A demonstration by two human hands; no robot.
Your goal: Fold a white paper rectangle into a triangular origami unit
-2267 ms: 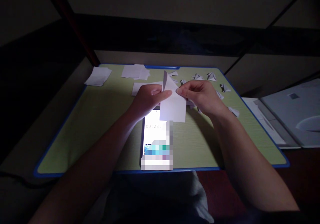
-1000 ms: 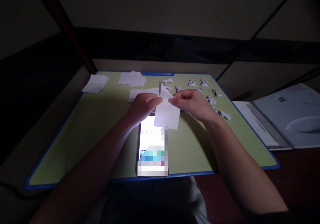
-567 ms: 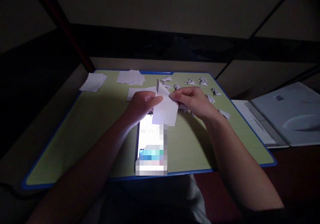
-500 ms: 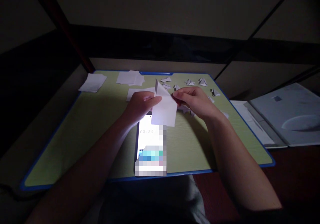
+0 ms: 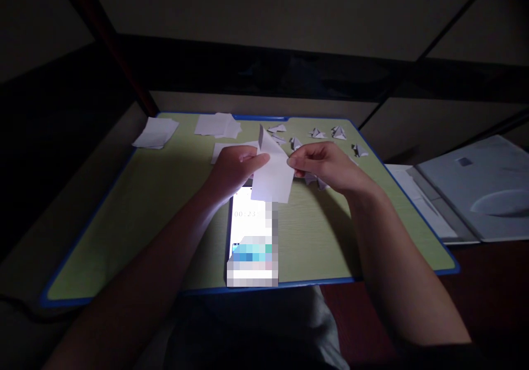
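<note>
A white sheet of paper is held up above the table, its top corner slanting to a point with a fold along the upper left. My left hand pinches its left side, thumb on the near face. At the sheet's right edge my right hand is closed, thumb and forefinger gripping the paper. Below the sheet lies a phone with a lit screen showing a timer. Behind my hands sit several small folded paper pieces, some partly hidden by the right hand.
The green table has a blue rim. A stack of paper lies at its far left corner, another paper stack at the back. A further sheet is partly behind my left hand. An open white box stands right of the table.
My right thumb and fingers have closed onto the sheet's right edge. The left hand keeps its pinch. The whole view has shifted slightly.
</note>
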